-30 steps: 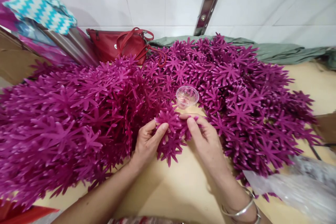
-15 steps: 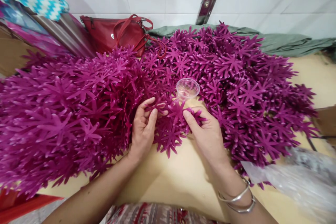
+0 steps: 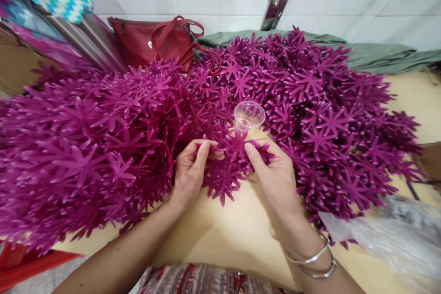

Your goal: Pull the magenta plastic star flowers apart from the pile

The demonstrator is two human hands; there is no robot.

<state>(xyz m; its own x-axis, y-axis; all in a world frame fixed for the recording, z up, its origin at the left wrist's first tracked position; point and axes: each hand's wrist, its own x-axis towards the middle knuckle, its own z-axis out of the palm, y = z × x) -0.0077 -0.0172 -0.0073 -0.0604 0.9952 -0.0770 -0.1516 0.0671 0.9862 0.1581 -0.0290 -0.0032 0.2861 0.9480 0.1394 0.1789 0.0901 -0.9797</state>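
Observation:
My right hand (image 3: 275,170) pinches a purple artificial flower piece (image 3: 237,144) with finger-like petals between thumb and forefinger. To its left, my left hand (image 3: 191,165) is closed, thumb against the fingers, with a bit of purple petal showing at the fingertips; whether it belongs to the same flower is unclear. More purple flowers (image 3: 223,181) lie on the table (image 3: 234,229) just below and between the hands. A small clear plastic cup (image 3: 249,115) stands just beyond my right hand, with something small and hard to make out inside.
Large heaps of purple flowers spread to the left (image 3: 86,147) and right (image 3: 320,133). A red handbag (image 3: 138,43) and green cloth (image 3: 379,57) lie along the tiled wall. Clear plastic wrapping (image 3: 389,243) is at right front, a brown box (image 3: 430,161) at the right edge.
My left thumb and fingers have closed together from a looser, spread pose. My right hand keeps its pinch on the flower. The whole view has shifted slightly.

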